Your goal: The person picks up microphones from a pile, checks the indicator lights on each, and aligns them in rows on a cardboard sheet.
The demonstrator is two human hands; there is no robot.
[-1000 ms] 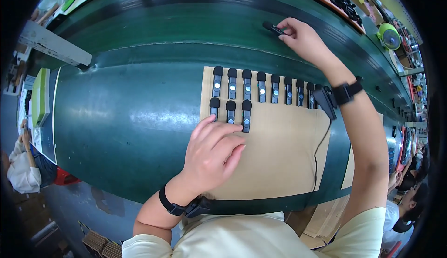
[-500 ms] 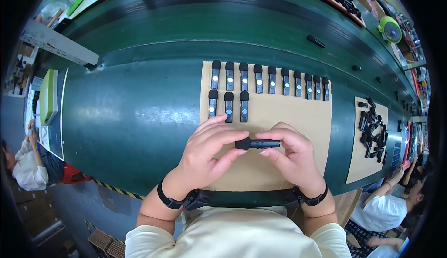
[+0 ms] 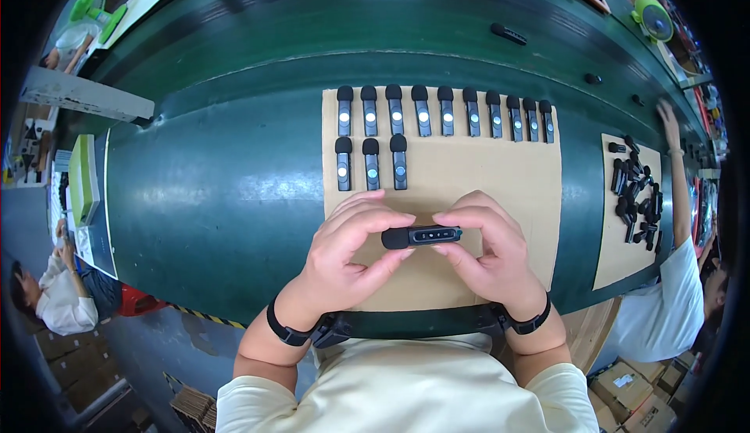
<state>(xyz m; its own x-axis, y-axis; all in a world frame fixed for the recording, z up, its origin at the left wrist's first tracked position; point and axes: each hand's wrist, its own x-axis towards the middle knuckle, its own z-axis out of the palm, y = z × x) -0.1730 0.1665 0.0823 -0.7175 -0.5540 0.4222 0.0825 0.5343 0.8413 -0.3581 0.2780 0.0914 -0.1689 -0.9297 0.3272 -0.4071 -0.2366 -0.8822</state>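
A small black clip-on microphone [image 3: 426,235] with a foam windscreen lies sideways between my two hands, just above the cardboard sheet [image 3: 484,179]. My left hand [image 3: 348,249] pinches its foam end between thumb and forefinger. The other end is gripped by the thumb and forefinger of my right hand [image 3: 492,249]. A side with a dark oval panel and small marks faces up. Beyond my hands, similar microphones stand in order on the cardboard, foam ends away from me: a far row of several [image 3: 421,111] and a nearer row of three [image 3: 371,164].
On the right, a second cardboard sheet [image 3: 613,265] holds a loose pile of black microphones [image 3: 634,191]. A single microphone [image 3: 508,34] lies on the far green belt. A co-worker's arm [image 3: 676,167] reaches over the right side. A grey metal post [image 3: 90,93] juts in at left.
The microphone has been rolled between my fingers, turning its oval panel up. At right, the co-worker's arm now stretches toward the belt. The whole view has shifted slightly.
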